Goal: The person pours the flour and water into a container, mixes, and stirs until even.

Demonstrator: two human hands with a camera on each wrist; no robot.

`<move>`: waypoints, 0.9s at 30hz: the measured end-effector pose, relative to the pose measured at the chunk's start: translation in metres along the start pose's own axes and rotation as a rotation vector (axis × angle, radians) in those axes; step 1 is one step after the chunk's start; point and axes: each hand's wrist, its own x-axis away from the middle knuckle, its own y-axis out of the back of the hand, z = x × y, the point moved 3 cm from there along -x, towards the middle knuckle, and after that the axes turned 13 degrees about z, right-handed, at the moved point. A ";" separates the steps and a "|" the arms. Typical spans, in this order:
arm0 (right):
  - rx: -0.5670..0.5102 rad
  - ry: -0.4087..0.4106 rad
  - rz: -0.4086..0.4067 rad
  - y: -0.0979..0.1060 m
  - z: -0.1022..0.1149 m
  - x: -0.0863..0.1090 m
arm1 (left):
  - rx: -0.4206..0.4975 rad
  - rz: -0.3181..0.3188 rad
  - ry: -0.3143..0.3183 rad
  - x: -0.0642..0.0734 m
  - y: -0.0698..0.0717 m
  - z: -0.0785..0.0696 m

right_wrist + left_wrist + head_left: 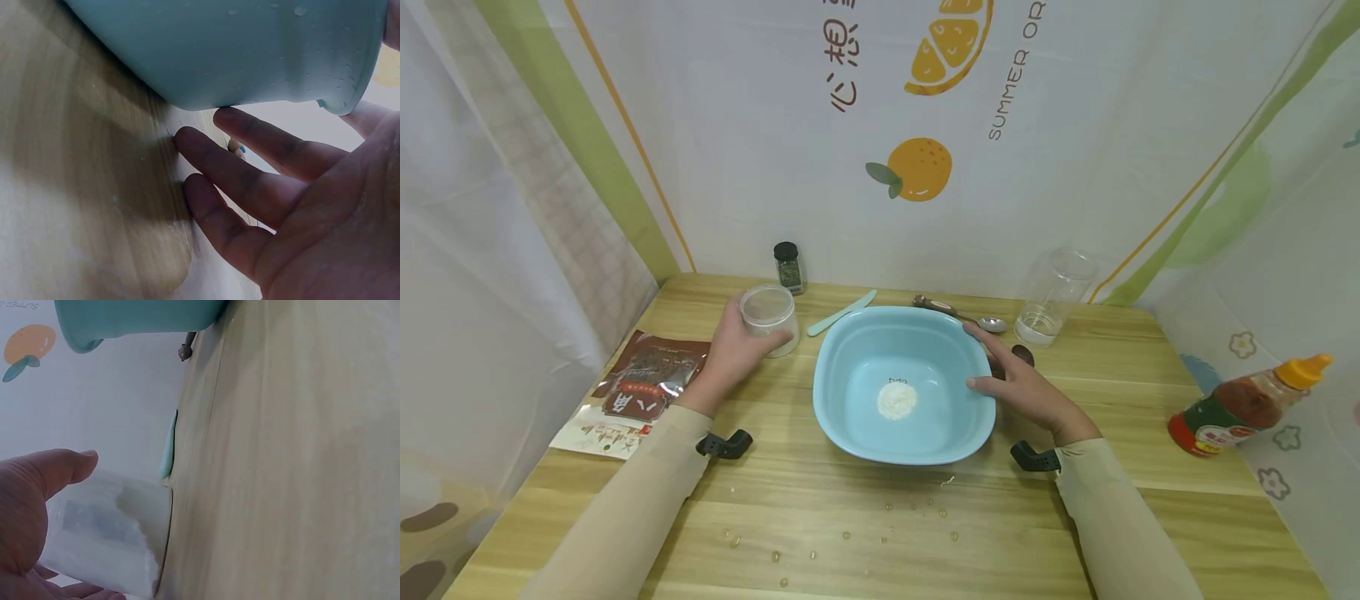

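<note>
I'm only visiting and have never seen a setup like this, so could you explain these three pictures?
No machine here: these are a person's two bare hands. The widest picture comes from a camera worn on the head, looking down; the others come from one on each wrist. On the wooden table sits a blue bowl with white powder in it. Beyond it lie a pale green spreader and a spoon. A black-capped jar, a tall clear tumbler, a brown packet and a yellow-tipped bottle stand or lie around. The left hand grips a clear cup; the right hand touches the bowl's rim.
</note>
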 end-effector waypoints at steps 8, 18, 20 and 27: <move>-0.009 0.008 0.007 0.000 0.001 0.000 | -0.089 -0.081 -0.073 0.010 0.008 -0.024; 0.021 0.000 -0.001 0.000 0.001 0.001 | -0.194 -0.195 -0.293 0.018 0.007 -0.050; 0.046 0.001 -0.008 0.000 0.002 0.001 | -0.189 -0.188 -0.342 0.020 0.003 -0.056; 0.114 0.033 -0.029 0.001 0.004 0.003 | -0.240 -0.103 -0.470 0.030 -0.021 -0.071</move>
